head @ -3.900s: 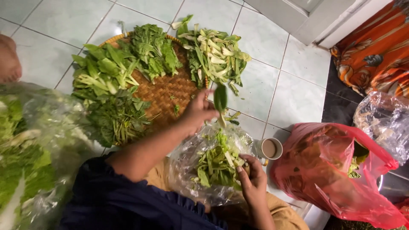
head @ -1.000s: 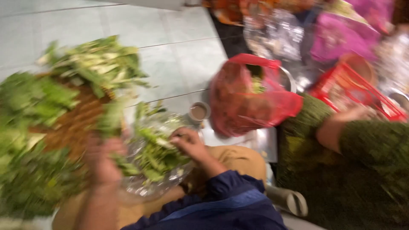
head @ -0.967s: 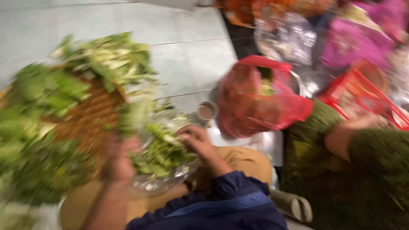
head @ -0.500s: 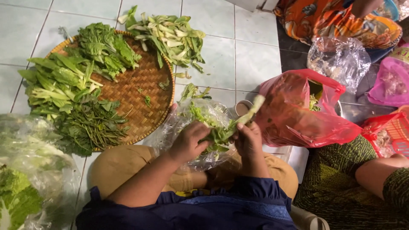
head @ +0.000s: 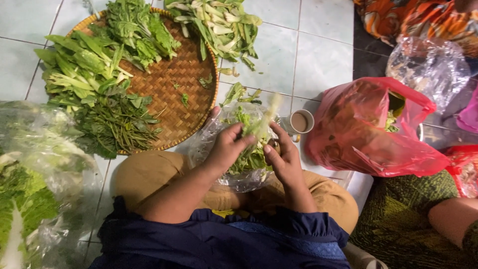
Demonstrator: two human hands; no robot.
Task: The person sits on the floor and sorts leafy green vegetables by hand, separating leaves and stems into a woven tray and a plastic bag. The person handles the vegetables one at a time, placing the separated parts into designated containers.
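Note:
My left hand (head: 226, 149) and my right hand (head: 284, 159) both grip a pale green leafy stalk (head: 263, 121) above a clear plastic bag of greens (head: 239, 177) resting on my lap. The stalk points up and away between my fingertips, blurred. Just beyond the bag lies a round woven tray (head: 186, 74) with heaps of leafy greens (head: 94, 65) and thin dark stems (head: 117, 124). More pale trimmed greens (head: 219, 22) spill over its far edge onto the tiles.
A small cup (head: 300, 121) stands on the tiles beside a red plastic bag (head: 368, 134). A big clear bag of lettuce-like leaves (head: 30, 189) fills the left. Another person's arm (head: 450, 216) and green patterned clothing are at the right, with more bags behind.
The view swung right and blurred, then came back over the tray. My left hand came off the tray to join the right on a stalk over the bag.

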